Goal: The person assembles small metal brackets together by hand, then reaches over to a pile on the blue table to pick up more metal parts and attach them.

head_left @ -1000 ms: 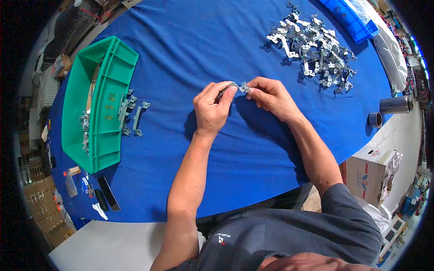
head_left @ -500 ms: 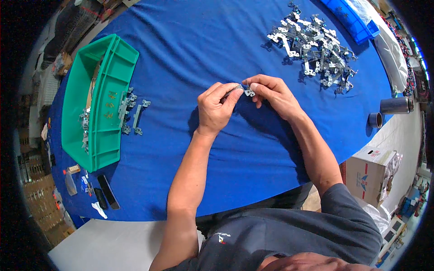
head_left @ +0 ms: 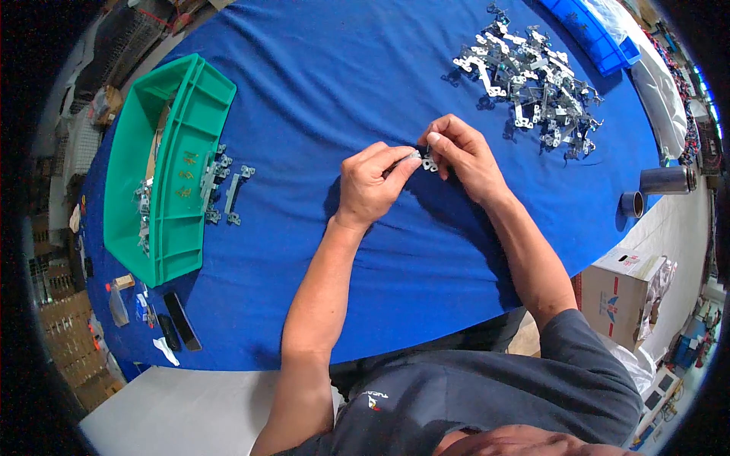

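Above the middle of the blue cloth, my two hands meet around one small metal bracket (head_left: pixel 430 164). Its silvery end with holes shows between them, and the rest is hidden by fingers. My left hand (head_left: pixel 371 182) pinches one end between thumb and forefinger. My right hand (head_left: pixel 465 156) is closed on the other end, thumb against the curled forefinger. A heap of similar silver and dark brackets (head_left: pixel 525 83) lies at the far right. To the left, several brackets (head_left: pixel 233 194) rest in a small group against the green bin.
The green plastic bin (head_left: pixel 179 175) at left has metal parts inside. A phone (head_left: pixel 182 321) and small items lie at the near left. At right are a dark cylinder (head_left: pixel 663 179), a round cap (head_left: pixel 632 203) and a blue tray (head_left: pixel 589 34); a carton (head_left: pixel 620 296) stands below.
Both hands have shifted slightly with the bracket, the left a little to the right. The bracket's pale end has turned and moved slightly right. The piles look unchanged.
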Available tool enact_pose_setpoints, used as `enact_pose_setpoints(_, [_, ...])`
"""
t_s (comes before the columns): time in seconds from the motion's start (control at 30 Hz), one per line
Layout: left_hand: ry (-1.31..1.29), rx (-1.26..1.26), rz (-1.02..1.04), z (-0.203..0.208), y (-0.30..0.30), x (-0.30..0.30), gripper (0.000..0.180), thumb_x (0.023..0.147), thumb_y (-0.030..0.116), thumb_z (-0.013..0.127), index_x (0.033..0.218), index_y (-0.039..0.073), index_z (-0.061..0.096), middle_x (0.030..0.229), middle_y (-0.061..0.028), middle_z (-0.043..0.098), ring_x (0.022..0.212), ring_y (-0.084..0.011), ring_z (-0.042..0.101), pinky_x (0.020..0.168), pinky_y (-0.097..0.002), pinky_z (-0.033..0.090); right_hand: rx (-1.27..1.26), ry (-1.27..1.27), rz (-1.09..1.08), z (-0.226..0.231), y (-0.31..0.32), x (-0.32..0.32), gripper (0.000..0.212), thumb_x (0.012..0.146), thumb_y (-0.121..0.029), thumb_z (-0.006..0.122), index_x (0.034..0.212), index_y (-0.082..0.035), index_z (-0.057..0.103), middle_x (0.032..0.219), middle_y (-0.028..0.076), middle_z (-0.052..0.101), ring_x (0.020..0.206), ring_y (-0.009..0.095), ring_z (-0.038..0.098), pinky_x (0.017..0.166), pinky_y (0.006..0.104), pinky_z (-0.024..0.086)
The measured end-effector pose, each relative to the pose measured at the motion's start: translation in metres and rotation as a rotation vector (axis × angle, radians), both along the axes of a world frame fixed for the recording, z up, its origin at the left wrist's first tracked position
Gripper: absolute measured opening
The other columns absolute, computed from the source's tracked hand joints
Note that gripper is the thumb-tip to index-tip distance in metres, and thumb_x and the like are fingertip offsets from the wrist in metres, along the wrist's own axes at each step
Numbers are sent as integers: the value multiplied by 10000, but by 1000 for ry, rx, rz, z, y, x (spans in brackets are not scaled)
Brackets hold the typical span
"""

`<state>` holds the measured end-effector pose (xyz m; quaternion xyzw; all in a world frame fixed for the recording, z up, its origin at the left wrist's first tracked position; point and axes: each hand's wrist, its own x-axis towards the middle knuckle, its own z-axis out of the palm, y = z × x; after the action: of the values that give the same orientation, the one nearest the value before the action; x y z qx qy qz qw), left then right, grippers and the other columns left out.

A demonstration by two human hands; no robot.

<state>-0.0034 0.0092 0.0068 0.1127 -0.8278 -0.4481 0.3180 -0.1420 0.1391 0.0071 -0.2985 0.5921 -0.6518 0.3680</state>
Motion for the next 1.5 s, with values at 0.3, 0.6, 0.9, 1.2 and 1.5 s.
enact_pose_setpoints(0.3, [142, 54, 175, -1, -4, -2, 116, 859, 116, 746, 919, 18, 726, 730, -60, 656, 599, -127, 583, 535, -276, 446, 155, 4, 113, 8, 5, -3, 156, 996, -167, 573, 1036, -27, 630, 836, -6, 628, 559, 20, 464, 452, 181, 342])
enact_pose_setpoints(0.6, [137, 83, 208, 0, -4, -1, 128, 863, 118, 748, 920, 8, 720, 733, -60, 655, 612, -125, 581, 553, -267, 450, 170, 28, 91, 6, 5, -4, 156, 991, -162, 578, 1042, -24, 629, 851, -1, 640, 600, 21, 494, 463, 174, 373])
enact_pose_setpoints(0.9, [89, 58, 92, -3, -4, -2, 132, 874, 113, 737, 949, 4, 733, 792, -67, 693, 677, -119, 616, 609, -258, 476, 182, 76, 160, 4, 6, -5, 151, 998, -155, 568, 1056, -28, 627, 839, -1, 622, 650, 33, 531, 515, 183, 425])
enact_pose_setpoints(1.2, [29, 33, 82, -3, -2, -1, 126, 856, 108, 745, 940, 15, 743, 758, -73, 682, 656, -134, 621, 590, -274, 475, 102, -60, 99, 15, 2, -1, 198, 998, -175, 572, 1083, -7, 632, 827, -4, 588, 705, 59, 568, 599, 221, 486])
enact_pose_setpoints(1.5, [32, -9, 16, -1, -1, -2, 112, 846, 105, 751, 932, 33, 747, 721, -74, 662, 623, -158, 612, 569, -289, 464, 92, 49, 159, 0, 4, -5, 198, 1011, -211, 556, 1029, -22, 615, 731, -15, 556, 621, 58, 511, 527, 213, 416])
